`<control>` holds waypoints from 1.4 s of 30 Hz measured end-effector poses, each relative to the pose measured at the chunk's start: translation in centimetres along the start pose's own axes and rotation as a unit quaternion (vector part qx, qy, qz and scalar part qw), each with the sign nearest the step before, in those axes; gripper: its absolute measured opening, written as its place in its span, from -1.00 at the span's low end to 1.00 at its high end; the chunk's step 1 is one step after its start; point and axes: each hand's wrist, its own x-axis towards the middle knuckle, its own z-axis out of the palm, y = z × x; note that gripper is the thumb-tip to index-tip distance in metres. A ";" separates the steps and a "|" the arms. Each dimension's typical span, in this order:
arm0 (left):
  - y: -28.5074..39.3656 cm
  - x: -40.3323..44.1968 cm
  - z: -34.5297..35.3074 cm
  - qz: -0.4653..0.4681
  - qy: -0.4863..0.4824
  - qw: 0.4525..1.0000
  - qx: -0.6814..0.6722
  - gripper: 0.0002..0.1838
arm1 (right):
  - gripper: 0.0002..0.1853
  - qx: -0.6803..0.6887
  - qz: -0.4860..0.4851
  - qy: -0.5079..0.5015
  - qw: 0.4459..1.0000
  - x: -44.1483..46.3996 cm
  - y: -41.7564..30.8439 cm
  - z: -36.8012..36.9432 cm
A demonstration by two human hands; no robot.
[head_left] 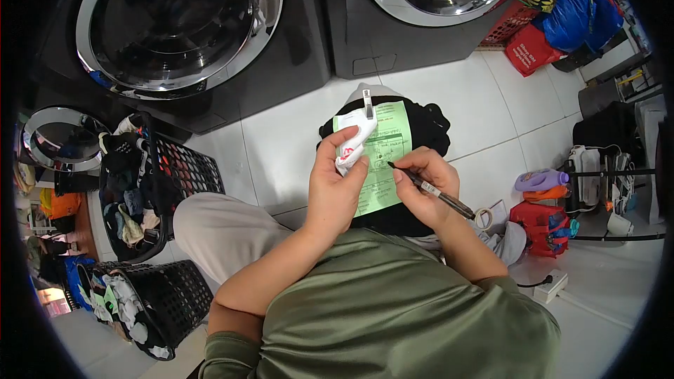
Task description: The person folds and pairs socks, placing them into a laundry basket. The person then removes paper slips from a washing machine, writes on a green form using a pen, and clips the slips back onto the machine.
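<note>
Our right hand [442, 177] grasps a black marker [449, 201] pen-fashion, apparently for fine control, while our left hand [333, 189] pinches a white packet [359, 133] over the green slip [392, 142], probably steadying both. The marker's long axis slants across the right fingers, tip pointing forward and leftward at the slip; we can't tell whether it touches. Beneath both grips lies black cloth [436, 126]; farther ahead stand washers [302, 45].

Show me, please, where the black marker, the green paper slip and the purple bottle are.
Black marker [439, 195]: head view, on its barrel.
Green paper slip [387, 146]: head view, on its printed face.
Purple bottle [536, 181]: head view, on its body.
</note>
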 end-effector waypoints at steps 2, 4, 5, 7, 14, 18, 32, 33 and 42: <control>-0.1 0.0 0.0 0.002 -0.001 1.000 0.002 -0.56 | -0.87 0.022 0.034 0.001 0.999 -0.1 0.2 0.0; -0.1 0.0 -0.1 0.000 0.001 1.000 0.006 -0.56 | -0.88 -0.009 0.011 -0.014 1.000 0.1 -0.2 -0.2; -0.2 0.1 -0.1 0.003 0.000 1.000 0.008 -0.57 | -0.88 -0.025 0.000 -0.022 0.999 0.3 -0.3 -0.3; -0.4 0.1 -0.2 0.007 -0.002 1.000 0.013 -0.57 | -0.89 -0.022 -0.030 -0.007 0.999 0.5 0.0 -0.2; -0.2 0.0 -0.1 0.000 -0.004 1.000 0.003 -0.57 | -0.89 0.024 0.016 0.009 1.000 -0.1 -0.4 -0.2; -0.2 0.0 -0.1 0.002 -0.005 1.000 0.013 -0.57 | -0.91 0.041 0.019 0.014 0.999 -0.5 -0.5 -0.2; -0.2 -0.1 0.1 0.004 0.001 1.000 0.006 -0.57 | -0.92 -0.022 -0.010 0.016 1.000 -0.4 0.3 -0.3; -0.2 -0.1 0.1 0.006 0.000 1.000 0.005 -0.57 | -0.92 -0.022 -0.008 0.016 1.000 -0.4 0.3 -0.3; -0.4 -0.1 0.0 0.005 0.000 1.000 0.013 -0.57 | -0.92 -0.023 -0.006 0.011 1.000 -0.5 0.3 -0.3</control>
